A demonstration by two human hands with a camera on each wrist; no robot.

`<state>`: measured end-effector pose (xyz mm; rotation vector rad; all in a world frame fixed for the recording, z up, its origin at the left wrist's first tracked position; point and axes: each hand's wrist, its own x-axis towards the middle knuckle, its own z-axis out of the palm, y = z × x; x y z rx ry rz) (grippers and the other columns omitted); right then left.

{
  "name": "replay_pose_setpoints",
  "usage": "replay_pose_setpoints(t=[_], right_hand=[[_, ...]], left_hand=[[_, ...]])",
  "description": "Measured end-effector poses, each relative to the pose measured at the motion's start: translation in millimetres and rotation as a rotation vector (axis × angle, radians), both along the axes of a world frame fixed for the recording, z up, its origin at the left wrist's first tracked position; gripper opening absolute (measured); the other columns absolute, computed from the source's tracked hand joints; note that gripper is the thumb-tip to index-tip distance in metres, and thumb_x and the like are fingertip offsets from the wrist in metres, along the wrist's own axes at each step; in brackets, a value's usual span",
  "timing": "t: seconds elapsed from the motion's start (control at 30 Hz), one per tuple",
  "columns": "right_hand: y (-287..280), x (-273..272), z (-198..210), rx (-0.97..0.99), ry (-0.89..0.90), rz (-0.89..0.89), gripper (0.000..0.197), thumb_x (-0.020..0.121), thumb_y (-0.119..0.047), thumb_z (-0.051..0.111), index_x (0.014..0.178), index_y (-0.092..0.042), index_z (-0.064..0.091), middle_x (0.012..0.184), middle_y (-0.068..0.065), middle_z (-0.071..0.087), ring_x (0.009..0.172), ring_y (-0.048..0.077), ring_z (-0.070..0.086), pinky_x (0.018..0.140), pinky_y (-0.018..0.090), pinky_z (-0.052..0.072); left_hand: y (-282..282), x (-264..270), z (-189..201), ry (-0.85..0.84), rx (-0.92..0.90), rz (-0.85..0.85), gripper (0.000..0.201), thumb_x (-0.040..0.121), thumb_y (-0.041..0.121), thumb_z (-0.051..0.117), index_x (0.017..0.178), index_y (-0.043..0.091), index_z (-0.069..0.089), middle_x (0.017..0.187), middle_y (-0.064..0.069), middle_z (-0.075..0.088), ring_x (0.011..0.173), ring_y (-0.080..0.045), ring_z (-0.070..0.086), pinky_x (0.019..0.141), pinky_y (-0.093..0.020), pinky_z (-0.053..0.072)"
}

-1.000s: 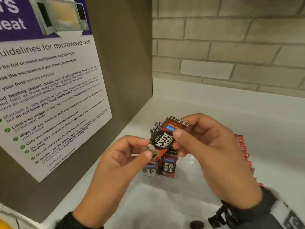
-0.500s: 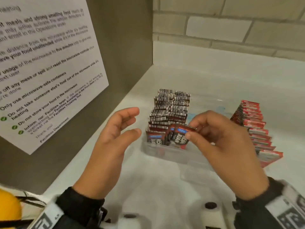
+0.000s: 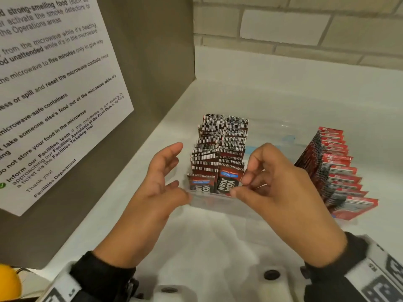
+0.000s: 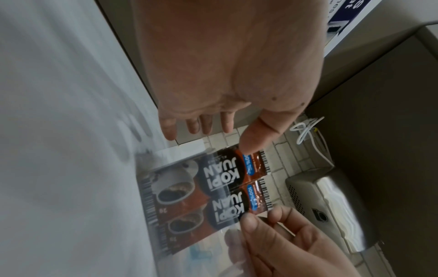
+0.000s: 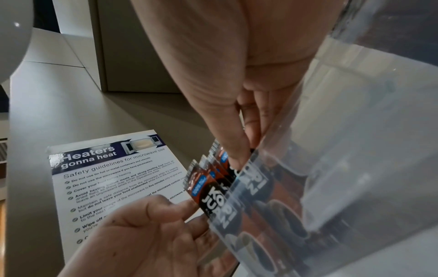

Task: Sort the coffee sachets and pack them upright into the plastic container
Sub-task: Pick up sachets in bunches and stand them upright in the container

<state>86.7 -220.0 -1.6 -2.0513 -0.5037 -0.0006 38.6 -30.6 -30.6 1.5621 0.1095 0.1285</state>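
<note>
On the white tabletop a clear plastic container holds two rows of Kopi Juan coffee sachets standing upright, barcode edges up. The right hand pinches the nearest sachet of the right row between thumb and forefinger at the container's front edge (its lower part already sits inside the wall). The left hand is at the container's 9 o'clock, fingers spread and relaxed, holding nothing; whether its thumb touches the front left corner cannot be told. At 3 o'clock, apart from the container, a fanned stack of red sachets leans on the tabletop. A microwave safety poster hangs on the grey panel at 10 o'clock.
</note>
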Motion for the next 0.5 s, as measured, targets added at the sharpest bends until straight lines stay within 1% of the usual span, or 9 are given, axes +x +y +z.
replay_pose_setpoints(t=[0.07, 0.17, 0.23, 0.3, 0.37, 0.4, 0.47, 0.5], right_hand=[[-1.0, -0.3, 1.4, -0.005, -0.001, 0.003, 0.04, 0.072, -0.007, 0.077, 0.077, -0.026, 0.042, 0.073, -0.002, 0.06, 0.063, 0.009, 0.06, 0.057, 0.014, 0.047], [-3.7, -0.8, 2.8, -0.017, -0.006, 0.004, 0.037, 0.072, -0.01, 0.078, 0.077, -0.023, 0.044, 0.073, -0.001, 0.061, 0.064, 0.008, 0.061, 0.055, 0.009, 0.043], [-5.7, -2.1, 4.8, -0.022, -0.034, 0.001, 0.035, 0.072, -0.012, 0.077, 0.077, -0.022, 0.045, 0.073, -0.002, 0.061, 0.067, 0.006, 0.061, 0.056, 0.008, 0.043], [-8.8, -5.2, 9.7, -0.037, -0.093, 0.002, 0.03, 0.074, -0.018, 0.075, 0.079, -0.025, 0.047, 0.076, -0.006, 0.06, 0.075, 0.005, 0.06, 0.061, 0.009, 0.045], [-14.3, -8.9, 18.2, -0.024, -0.172, 0.013, 0.022, 0.079, -0.024, 0.071, 0.082, -0.028, 0.049, 0.084, -0.011, 0.058, 0.081, 0.006, 0.059, 0.063, 0.01, 0.044], [-18.6, -11.0, 23.9, -0.003, -0.209, 0.017, 0.018, 0.08, -0.025, 0.068, 0.083, -0.029, 0.051, 0.086, -0.013, 0.057, 0.08, 0.005, 0.059, 0.062, 0.009, 0.043], [-30.3, -14.9, 37.0, 0.053, -0.258, -0.002, 0.009, 0.08, -0.023, 0.062, 0.085, -0.026, 0.055, 0.084, -0.014, 0.057, 0.076, 0.004, 0.059, 0.06, 0.006, 0.041], [-37.8, -17.1, 43.1, 0.077, -0.274, -0.023, 0.007, 0.08, -0.022, 0.06, 0.086, -0.025, 0.056, 0.083, -0.013, 0.058, 0.075, 0.004, 0.059, 0.06, 0.006, 0.042]], left_hand=[[0.8, 0.5, 3.8, 0.002, 0.014, 0.01, 0.076, 0.045, 0.033, 0.058, 0.119, 0.052, 0.052, 0.132, 0.027, 0.049, 0.126, 0.011, 0.039, 0.113, -0.037, 0.031], [0.4, -0.3, 11.2, -0.03, 0.042, 0.013, 0.076, 0.046, 0.031, 0.057, 0.119, 0.051, 0.051, 0.131, 0.029, 0.05, 0.128, 0.012, 0.037, 0.111, -0.034, 0.031], [-0.8, -0.4, 15.3, -0.064, 0.069, 0.022, 0.076, 0.05, 0.022, 0.058, 0.121, 0.047, 0.049, 0.132, 0.028, 0.05, 0.128, 0.012, 0.036, 0.111, -0.033, 0.031], [-2.4, -0.4, 19.6, -0.115, 0.091, 0.042, 0.075, 0.056, 0.007, 0.051, 0.121, 0.045, 0.05, 0.131, 0.028, 0.051, 0.129, 0.01, 0.037, 0.11, -0.033, 0.032], [-5.2, -0.5, 26.8, -0.228, 0.123, 0.078, 0.075, 0.057, -0.001, 0.044, 0.116, 0.045, 0.052, 0.128, 0.026, 0.054, 0.129, 0.005, 0.04, 0.103, -0.029, 0.035], [-7.5, -0.9, 32.6, -0.293, 0.126, 0.099, 0.075, 0.057, -0.003, 0.043, 0.111, 0.047, 0.055, 0.126, 0.024, 0.056, 0.127, 0.002, 0.043, 0.099, -0.026, 0.037], [-14.5, -1.8, 45.7, -0.402, 0.113, 0.094, 0.073, 0.058, -0.008, 0.042, 0.1, 0.048, 0.061, 0.118, 0.017, 0.061, 0.119, -0.003, 0.051, 0.089, -0.019, 0.042], [-20.0, -2.9, 52.4, -0.434, 0.101, 0.058, 0.07, 0.06, -0.009, 0.042, 0.096, 0.046, 0.064, 0.112, 0.014, 0.064, 0.112, -0.005, 0.055, 0.085, -0.018, 0.044]])
